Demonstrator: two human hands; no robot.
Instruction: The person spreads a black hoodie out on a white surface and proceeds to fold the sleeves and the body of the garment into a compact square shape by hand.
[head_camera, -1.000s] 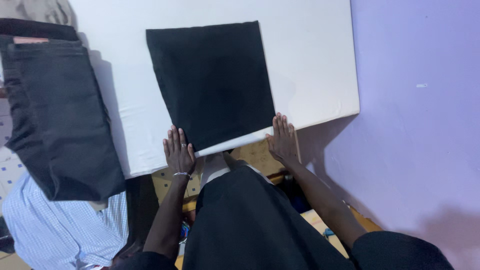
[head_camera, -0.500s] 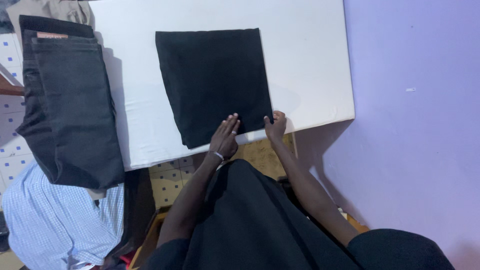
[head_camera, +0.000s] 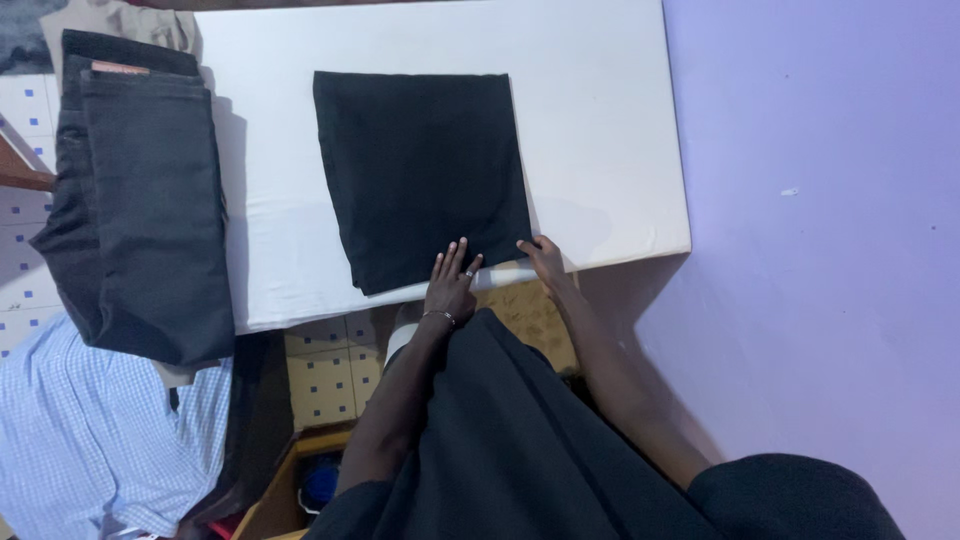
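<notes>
Left hand (head_camera: 451, 281) lies flat, fingers spread and extended, palm down on the near edge of the folded black cloth (head_camera: 422, 172); a ring shows on one finger and a thin bracelet on the wrist. Right hand (head_camera: 545, 262) sits at the cloth's near right corner, fingers curled toward that corner and touching it; whether it actually pinches the fabric, cannot tell. Both hands rest at the near edge of the white table (head_camera: 600, 130), well apart from each other only by the width of the cloth's lower right portion. The black cloth is folded into a rough square and lies flat near the middle of the table, its near edge just at the table's near rim. Left of the cloth, at the table's left end, a stack of dark folded jeans (head_camera: 140, 200) overhangs the table edge, with a small tan patch at its far end. Below the jeans, off the table, a light blue checked shirt (head_camera: 90, 430) hangs. Right of the table stands a lilac wall (head_camera: 830, 220). Below the table's near rim, patterned floor tiles (head_camera: 325, 375) show.
</notes>
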